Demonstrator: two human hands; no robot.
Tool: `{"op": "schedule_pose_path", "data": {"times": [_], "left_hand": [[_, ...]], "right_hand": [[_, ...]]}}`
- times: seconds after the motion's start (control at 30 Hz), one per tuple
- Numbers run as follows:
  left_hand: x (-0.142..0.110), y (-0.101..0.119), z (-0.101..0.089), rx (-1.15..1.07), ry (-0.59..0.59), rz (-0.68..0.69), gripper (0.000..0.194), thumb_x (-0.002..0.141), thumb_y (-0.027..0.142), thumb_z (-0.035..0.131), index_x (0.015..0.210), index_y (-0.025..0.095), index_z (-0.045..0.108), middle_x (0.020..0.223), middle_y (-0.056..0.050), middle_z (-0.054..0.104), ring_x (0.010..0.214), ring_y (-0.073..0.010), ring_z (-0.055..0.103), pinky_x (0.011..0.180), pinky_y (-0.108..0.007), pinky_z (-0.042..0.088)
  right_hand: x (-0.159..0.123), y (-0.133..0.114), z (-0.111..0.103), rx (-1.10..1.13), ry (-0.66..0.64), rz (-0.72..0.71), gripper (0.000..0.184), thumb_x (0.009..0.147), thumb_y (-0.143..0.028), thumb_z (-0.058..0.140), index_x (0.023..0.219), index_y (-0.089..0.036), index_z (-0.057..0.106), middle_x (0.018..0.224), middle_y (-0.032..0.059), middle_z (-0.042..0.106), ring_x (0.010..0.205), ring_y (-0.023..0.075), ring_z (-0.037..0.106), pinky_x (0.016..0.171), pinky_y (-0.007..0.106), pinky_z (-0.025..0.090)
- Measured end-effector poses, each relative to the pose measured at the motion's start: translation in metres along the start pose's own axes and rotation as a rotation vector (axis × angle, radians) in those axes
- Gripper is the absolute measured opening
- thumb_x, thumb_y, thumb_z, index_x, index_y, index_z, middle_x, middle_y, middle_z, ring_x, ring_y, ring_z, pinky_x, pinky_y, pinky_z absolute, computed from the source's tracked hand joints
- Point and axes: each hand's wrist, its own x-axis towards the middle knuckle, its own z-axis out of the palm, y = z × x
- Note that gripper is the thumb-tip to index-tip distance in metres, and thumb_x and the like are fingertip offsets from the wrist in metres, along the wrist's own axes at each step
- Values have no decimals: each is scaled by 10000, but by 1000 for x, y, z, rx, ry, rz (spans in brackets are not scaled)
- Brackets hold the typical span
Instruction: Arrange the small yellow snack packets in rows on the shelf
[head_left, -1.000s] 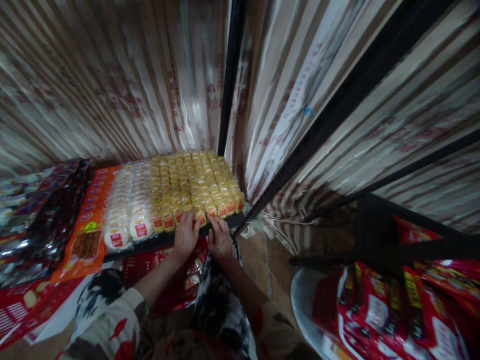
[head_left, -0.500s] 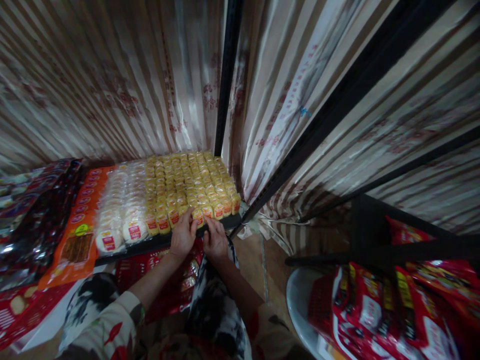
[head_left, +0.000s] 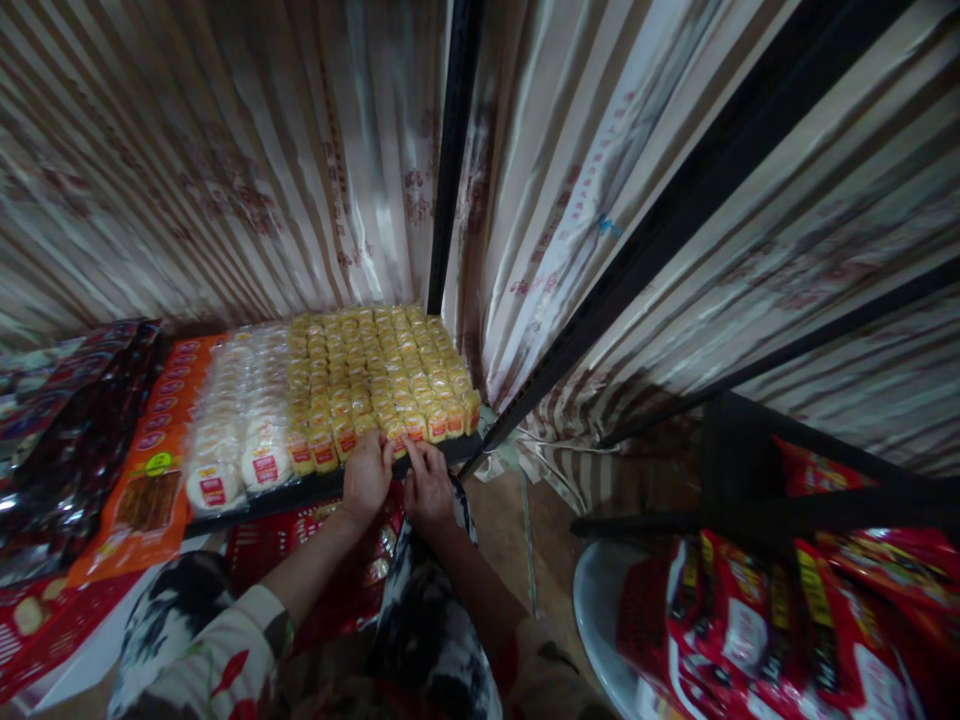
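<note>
Several rows of small yellow snack packets [head_left: 367, 370] with red labels stand close together on a dark shelf [head_left: 292, 495]. At their front edge, my left hand [head_left: 367, 478] has its fingers bent around the left side of a front-row packet [head_left: 395, 442]. My right hand [head_left: 430, 488] meets the same packet from the right, its index finger stretched along the packet and its other fingers curled. The fingertips partly cover that packet. White round packets [head_left: 266, 455] in clear wrap stand left of the yellow ones.
An orange snack bag [head_left: 154, 470] and dark shiny packages [head_left: 75, 430] lie to the left. Red baskets [head_left: 300, 570] sit below the shelf. Black posts [head_left: 454, 150] rise before striped curtains [head_left: 225, 180]. At right, a pale basin [head_left: 592, 600] stands beside red bags [head_left: 742, 620].
Both hands stay at the same front packet; my fingers have shifted slightly lower on it. The view has moved very little.
</note>
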Motion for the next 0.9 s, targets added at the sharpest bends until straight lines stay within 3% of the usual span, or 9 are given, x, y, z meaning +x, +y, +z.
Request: {"op": "schedule_pose_path", "data": {"times": [0.13,0.27,0.4,0.53,0.7,0.9], "left_hand": [[4,8,-3,162,-35,-3,181,887,273,375,849,166,515,753,-63,619,714,-194,607,679,-297,444],[3,8,-3,172,-10,8,179,887,285,378,863,167,511,807,-73,626,754,-205,614,678,-292,443],[0,4,-3,122,17,24,173,876,301,385,859,176,503,757,-53,613,714,-194,617,664,-288,454],[-4,1,-1,18,42,-2,192,864,328,388,906,170,489,746,-47,613,684,-191,620,647,-298,469],[-9,-7,7,-111,80,-45,247,854,381,400,986,176,440,747,-19,585,656,-176,627,613,-297,490],[-15,-18,11,-218,82,-52,273,831,432,428,955,189,422,753,-20,579,689,-182,637,657,-320,518]], "right_hand": [[1,1,0,-6,5,32,584,802,-122,359,1383,-178,338,1099,116,479,1043,225,459,928,395,427],[0,2,-4,28,-13,2,563,813,-133,362,1374,-182,349,1139,114,486,1084,218,456,952,379,424],[-3,4,-11,-7,175,44,512,834,-130,344,1339,-197,391,1219,120,462,1159,229,425,989,436,384],[-2,7,-20,-115,321,119,505,844,-156,354,1349,-163,353,1407,152,277,1304,296,259,1019,552,294],[6,10,-22,-180,295,125,562,838,-140,346,1393,-139,254,1493,145,82,1371,319,66,1037,588,247],[10,14,-8,-179,236,44,604,835,-105,329,1418,-117,170,1494,154,134,1380,300,45,1035,590,271]]}}
